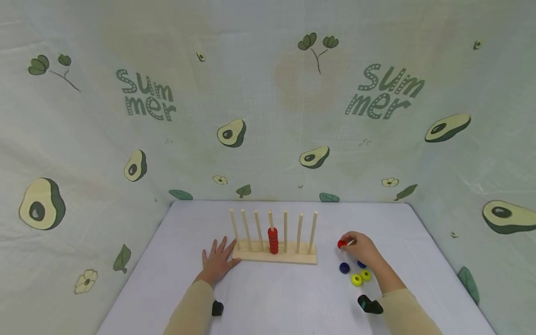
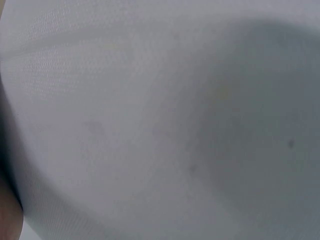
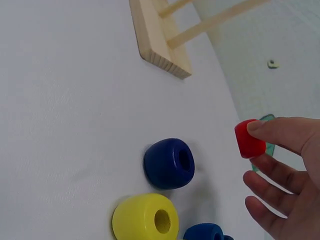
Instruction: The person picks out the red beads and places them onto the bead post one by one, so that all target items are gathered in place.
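Observation:
My right hand [image 1: 363, 249] pinches a red bead [image 3: 250, 138] between thumb and finger, to the right of a wooden peg stand [image 1: 274, 257]. On the stand, several upright pegs rise in a row, and a stack of red beads [image 1: 273, 241] sits on the middle one. My left hand [image 1: 217, 263] lies flat with fingers spread at the stand's left end. In the left wrist view mostly pale table surface shows. Below my right hand lie dark blue beads [image 3: 169, 164] and yellow beads [image 3: 145, 217], each with a hole.
The white table [image 1: 268, 298] ends at a hanging cloth [image 1: 268, 181] printed with avocados, leaves and lettering. Black wrist straps or cameras [image 1: 370, 304] stick out beside both sleeves. One blue bead [image 1: 362, 264] is partly behind the right hand.

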`<state>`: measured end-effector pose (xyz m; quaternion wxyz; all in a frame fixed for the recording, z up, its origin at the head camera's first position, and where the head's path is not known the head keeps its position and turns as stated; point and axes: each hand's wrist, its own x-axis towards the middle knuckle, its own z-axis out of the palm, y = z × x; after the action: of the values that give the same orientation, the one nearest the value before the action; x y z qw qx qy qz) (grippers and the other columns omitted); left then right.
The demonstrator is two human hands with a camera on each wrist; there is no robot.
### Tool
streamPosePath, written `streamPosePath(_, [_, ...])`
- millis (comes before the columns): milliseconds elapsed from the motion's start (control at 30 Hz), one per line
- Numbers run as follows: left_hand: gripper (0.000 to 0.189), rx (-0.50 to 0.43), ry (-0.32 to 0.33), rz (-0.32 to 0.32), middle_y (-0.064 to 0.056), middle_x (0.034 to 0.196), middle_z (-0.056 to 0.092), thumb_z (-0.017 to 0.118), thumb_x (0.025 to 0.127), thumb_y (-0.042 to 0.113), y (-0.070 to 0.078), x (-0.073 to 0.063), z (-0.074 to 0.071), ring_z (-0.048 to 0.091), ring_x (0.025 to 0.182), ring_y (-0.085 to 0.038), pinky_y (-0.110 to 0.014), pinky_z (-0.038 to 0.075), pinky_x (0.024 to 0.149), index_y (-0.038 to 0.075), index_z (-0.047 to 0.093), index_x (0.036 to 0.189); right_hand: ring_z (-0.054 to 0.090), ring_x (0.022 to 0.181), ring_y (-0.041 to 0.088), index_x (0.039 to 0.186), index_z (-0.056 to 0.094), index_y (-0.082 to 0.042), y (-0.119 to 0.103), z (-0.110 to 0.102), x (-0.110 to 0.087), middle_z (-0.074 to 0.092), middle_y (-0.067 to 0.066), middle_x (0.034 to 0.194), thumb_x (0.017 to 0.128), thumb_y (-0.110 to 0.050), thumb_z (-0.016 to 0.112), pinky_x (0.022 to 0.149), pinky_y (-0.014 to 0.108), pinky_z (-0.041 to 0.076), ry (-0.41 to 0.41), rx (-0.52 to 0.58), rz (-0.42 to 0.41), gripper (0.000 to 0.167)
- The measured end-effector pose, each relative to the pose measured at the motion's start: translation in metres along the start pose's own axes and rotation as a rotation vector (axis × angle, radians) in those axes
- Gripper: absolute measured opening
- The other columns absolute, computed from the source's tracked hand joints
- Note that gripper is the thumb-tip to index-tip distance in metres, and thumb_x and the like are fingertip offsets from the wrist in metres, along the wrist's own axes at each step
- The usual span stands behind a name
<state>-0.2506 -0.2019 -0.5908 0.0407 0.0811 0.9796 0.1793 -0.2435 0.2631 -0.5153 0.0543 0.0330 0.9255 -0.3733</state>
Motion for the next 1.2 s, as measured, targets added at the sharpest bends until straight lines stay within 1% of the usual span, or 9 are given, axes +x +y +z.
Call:
streamPosePath(100, [0.077, -0.005, 0.0, 0.003, -0.016, 0.159, 0.021, 0.054, 0.09, 0.062, 0.0, 0.0, 0.002, 0.007, 0.144, -0.047, -0.073, -0.002, 0.105, 0.021, 0.035, 0.153, 0.053, 0.083, 0.023, 0.103, 0.067, -0.005, -0.007, 0.0, -0.004, 0.063, 0.006, 0.096, 0.086, -0.012, 0.074, 0.07, 0.036, 0.048, -0.015, 0.003, -0.005, 0.02])
streamPosePath(200, [0.076, -0.01, 0.011, -0.002, -0.015, 0.16, 0.021, 0.055, 0.09, 0.06, -0.001, 0.0, 0.003, 0.007, 0.144, -0.047, -0.073, -0.001, 0.105, 0.022, 0.035, 0.152, 0.053, 0.083, 0.022, 0.103, 0.068, -0.006, -0.015, -0.001, -0.008, 0.063, 0.005, 0.095, 0.086, -0.012, 0.074, 0.07, 0.035, 0.049, -0.023, 0.01, -0.029, 0.019])
streamPosePath(333, [0.074, -0.014, 0.025, -0.002, -0.015, 0.159, 0.022, 0.058, 0.09, 0.057, 0.0, 0.0, 0.003, 0.008, 0.144, -0.047, -0.074, 0.0, 0.104, 0.022, 0.037, 0.151, 0.054, 0.084, 0.023, 0.104, 0.068, -0.004, -0.024, -0.002, -0.014, 0.063, 0.005, 0.095, 0.086, -0.011, 0.074, 0.07, 0.035, 0.049, -0.028, 0.026, -0.082, 0.02])
streamPosePath(433, [0.074, -0.012, 0.024, -0.003, -0.015, 0.159, 0.022, 0.058, 0.09, 0.057, 0.001, 0.0, 0.002, 0.008, 0.144, -0.047, -0.074, 0.001, 0.105, 0.022, 0.037, 0.151, 0.054, 0.086, 0.023, 0.104, 0.068, -0.004, -0.031, -0.002, -0.019, 0.064, 0.004, 0.096, 0.085, -0.009, 0.074, 0.071, 0.036, 0.049, -0.026, 0.02, -0.113, 0.02])
streamPosePath(633, [0.077, -0.009, 0.009, -0.001, -0.016, 0.159, 0.021, 0.055, 0.089, 0.061, 0.001, -0.001, 0.001, 0.007, 0.144, -0.047, -0.073, -0.001, 0.105, 0.022, 0.035, 0.152, 0.055, 0.09, 0.022, 0.104, 0.069, -0.007, -0.043, -0.002, -0.027, 0.064, 0.002, 0.098, 0.084, -0.008, 0.075, 0.075, 0.036, 0.052, -0.017, 0.017, -0.128, 0.021])
streamPosePath(800, [0.076, 0.0, 0.025, 0.012, -0.015, 0.159, 0.022, 0.056, 0.089, 0.061, -0.002, 0.001, 0.004, 0.008, 0.144, -0.047, -0.074, 0.001, 0.104, 0.023, 0.037, 0.152, 0.056, 0.093, 0.022, 0.104, 0.069, -0.008, -0.054, -0.003, -0.034, 0.064, 0.001, 0.099, 0.084, -0.008, 0.075, 0.076, 0.037, 0.052, -0.023, 0.018, -0.14, 0.02])
streamPosePath(933, [0.077, -0.004, 0.025, 0.016, -0.015, 0.159, 0.022, 0.056, 0.089, 0.062, -0.004, 0.003, 0.006, 0.008, 0.144, -0.047, -0.075, 0.001, 0.104, 0.023, 0.037, 0.152, 0.056, 0.093, 0.022, 0.102, 0.069, -0.009, -0.062, -0.005, -0.038, 0.064, 0.0, 0.099, 0.084, -0.008, 0.075, 0.076, 0.037, 0.052, -0.034, 0.024, -0.152, 0.019])
streamPosePath(1133, [0.078, -0.004, 0.021, 0.017, -0.016, 0.159, 0.022, 0.055, 0.089, 0.063, -0.001, 0.001, 0.002, 0.008, 0.144, -0.048, -0.075, 0.0, 0.104, 0.022, 0.036, 0.152, 0.056, 0.093, 0.02, 0.101, 0.07, -0.011, -0.074, -0.006, -0.044, 0.064, -0.002, 0.1, 0.084, -0.008, 0.075, 0.078, 0.037, 0.052, -0.051, 0.024, -0.202, 0.018])
streamPosePath(1200, [0.077, 0.001, 0.011, 0.01, -0.016, 0.159, 0.021, 0.054, 0.09, 0.062, 0.0, 0.0, 0.001, 0.008, 0.144, -0.047, -0.074, 0.0, 0.104, 0.021, 0.036, 0.152, 0.057, 0.093, 0.02, 0.101, 0.07, -0.011, -0.079, -0.006, -0.046, 0.064, -0.002, 0.099, 0.084, -0.008, 0.075, 0.08, 0.038, 0.051, -0.052, 0.022, -0.221, 0.017])
